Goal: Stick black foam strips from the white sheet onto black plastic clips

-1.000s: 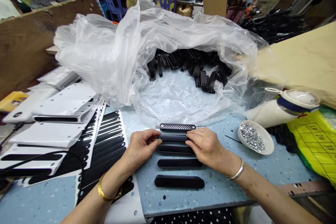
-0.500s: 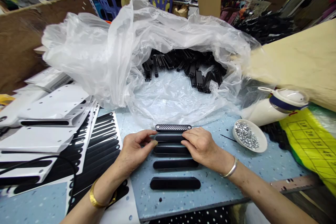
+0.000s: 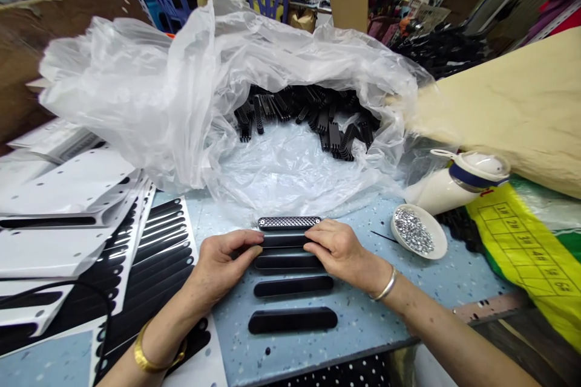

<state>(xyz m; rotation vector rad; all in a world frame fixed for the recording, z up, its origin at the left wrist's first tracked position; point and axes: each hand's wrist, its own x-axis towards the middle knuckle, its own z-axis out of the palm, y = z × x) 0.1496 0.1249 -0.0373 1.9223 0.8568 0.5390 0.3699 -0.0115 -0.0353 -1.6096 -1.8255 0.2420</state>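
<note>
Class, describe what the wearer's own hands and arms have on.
No gloves or sleeves show. Above the wrist of the left hand is a broad gold-coloured bangle; at the right hand's wrist, a slimmer silver-coloured bangle.

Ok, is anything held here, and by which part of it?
Yes, the second-farthest black bar: the left hand pinches its left end, the right hand its right end.

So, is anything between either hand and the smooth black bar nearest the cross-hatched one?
No, nothing visible. The left hand grips the smooth black bar at its left end, the right hand at its right end. The cross-hatched bar lies just beyond it, not in between.
</note>
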